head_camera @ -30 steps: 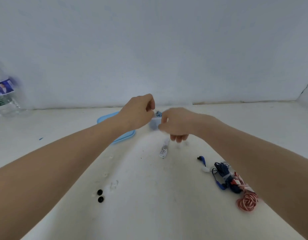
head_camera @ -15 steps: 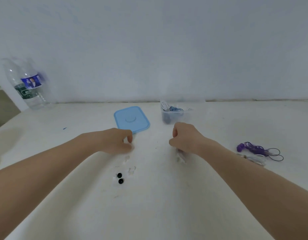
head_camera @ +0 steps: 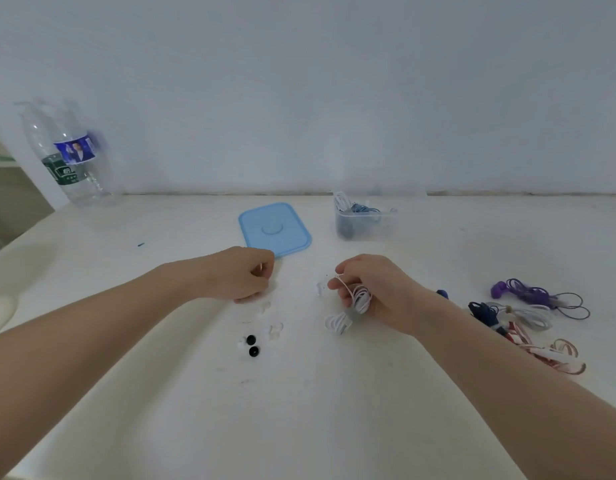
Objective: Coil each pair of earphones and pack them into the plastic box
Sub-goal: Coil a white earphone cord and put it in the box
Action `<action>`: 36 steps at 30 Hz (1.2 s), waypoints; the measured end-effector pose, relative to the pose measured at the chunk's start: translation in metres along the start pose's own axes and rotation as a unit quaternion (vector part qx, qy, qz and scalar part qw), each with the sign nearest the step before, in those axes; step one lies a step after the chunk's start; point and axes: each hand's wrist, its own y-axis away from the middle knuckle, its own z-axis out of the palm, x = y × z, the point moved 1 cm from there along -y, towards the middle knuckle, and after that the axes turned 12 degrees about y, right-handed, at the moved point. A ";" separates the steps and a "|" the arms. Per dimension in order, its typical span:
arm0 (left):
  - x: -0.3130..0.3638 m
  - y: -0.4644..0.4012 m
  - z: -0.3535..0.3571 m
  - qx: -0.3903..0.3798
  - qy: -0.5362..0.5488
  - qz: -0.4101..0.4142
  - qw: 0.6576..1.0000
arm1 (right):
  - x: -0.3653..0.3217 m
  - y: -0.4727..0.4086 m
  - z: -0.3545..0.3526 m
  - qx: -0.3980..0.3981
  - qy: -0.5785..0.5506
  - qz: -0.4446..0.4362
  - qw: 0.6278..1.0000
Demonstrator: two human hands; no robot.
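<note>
My right hand [head_camera: 372,291] grips a bundle of white earphones [head_camera: 349,308] just above the table; loops of cord hang below the fingers. My left hand [head_camera: 245,277] rests on the table with its fingers curled; I cannot see anything in it. The clear plastic box [head_camera: 365,225] stands at the back, holding a white and a blue coil. Its blue lid [head_camera: 273,228] lies flat to the left of it. At the right lie purple earphones [head_camera: 538,296], a dark blue pair [head_camera: 485,311], a white pair [head_camera: 528,315] and a red-and-white pair [head_camera: 549,353].
Two black ear tips [head_camera: 252,345] and some clear ear tips [head_camera: 275,330] lie between my arms. A plastic water bottle [head_camera: 69,155] stands at the back left by the wall. The table's left edge drops off near the bottle.
Both hands drew back from the box toward me. My right hand picked up the white earphones from the table. The view swung right, bringing the purple pair into sight.
</note>
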 end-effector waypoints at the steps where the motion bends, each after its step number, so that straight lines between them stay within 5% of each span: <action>1: 0.000 0.002 0.000 -0.022 -0.007 -0.009 1.000 | 0.001 -0.001 0.001 0.007 0.026 -0.009 1.000; 9: -0.002 0.007 0.006 -0.075 -0.085 -0.054 0.992 | 0.012 -0.004 0.003 0.058 0.231 -0.072 0.969; 21: -0.009 0.010 0.012 -0.057 -0.140 -0.018 0.988 | 0.015 -0.005 0.005 0.074 0.231 -0.096 0.965; 25: -0.004 0.011 0.005 -0.062 -0.127 -0.030 0.990 | 0.014 -0.005 0.000 0.049 0.140 -0.098 0.984; 30: 0.013 0.005 0.001 -0.051 0.132 -0.042 0.989 | 0.011 0.001 -0.013 0.005 -0.051 -0.052 0.997; 36: 0.059 -0.020 0.046 -0.072 0.463 -0.029 0.883 | 0.018 -0.001 -0.029 -0.009 -0.158 -0.050 0.986</action>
